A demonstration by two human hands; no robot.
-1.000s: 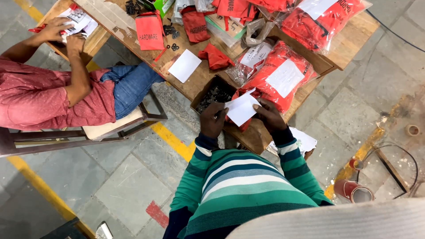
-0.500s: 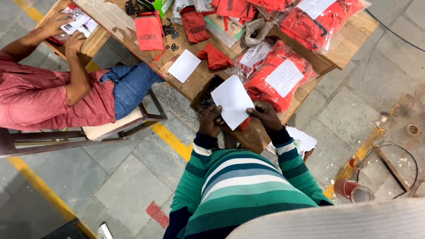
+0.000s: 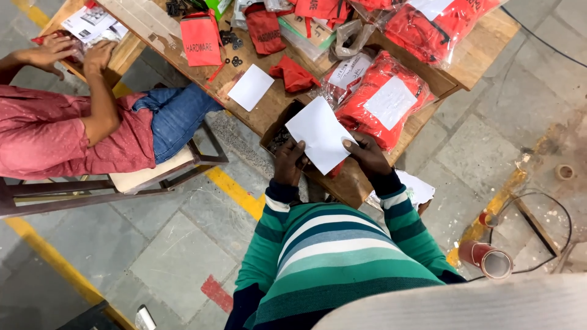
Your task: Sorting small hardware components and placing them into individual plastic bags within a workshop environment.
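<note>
**White paper held up in two hands**

White paper sits in the middle of the frame, just above the edge of the wooden bench. Both hands pinch it so it stays flat and open. The left hand grips the lower left edge. The right hand grips the lower right edge, with the thumb on top.

Under the paper is a dark box full of small black bits, close enough to reach. To the right lie see-through bags of red pouches with white labels. Another white sheet lies flat on the bench, up and left. At the upper left of the frame, another person's hands rest on printed papers.
</note>
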